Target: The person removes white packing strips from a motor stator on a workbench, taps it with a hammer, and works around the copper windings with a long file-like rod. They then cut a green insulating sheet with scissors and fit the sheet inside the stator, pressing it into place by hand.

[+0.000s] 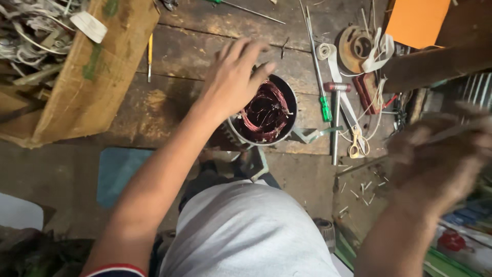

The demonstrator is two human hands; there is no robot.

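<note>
box: a cardboard box (87, 77) at far left, tilted, full of pale wire scraps.
mat: a blue mat (119, 172) on the floor, near left, under the left forearm.
screwdriver, yellow: a thin yellow-handled tool (150, 54) on the planks just right of the box.
left hand: the left hand (233, 77) is spread over the far left rim of the stator, fingers wide, gripping nothing; whether the palm touches the rim cannot be told.
stator: a round metal stator (266, 112) with copper windings inside stands upright at the plank bench's near edge, in the middle.
screwdriver, green: a long green-handled one (326, 107) lies just right of the stator.
hammer: a metal hammer (335, 120) lies beside it, handle pointing near.
scissors: scissors (354, 141) lie right of the hammer among white tape.
right hand: the right hand (435, 154) is raised at right, well apart from the stator, blurred; it seems to hold a thin rod, but the finger state cannot be told.
</note>
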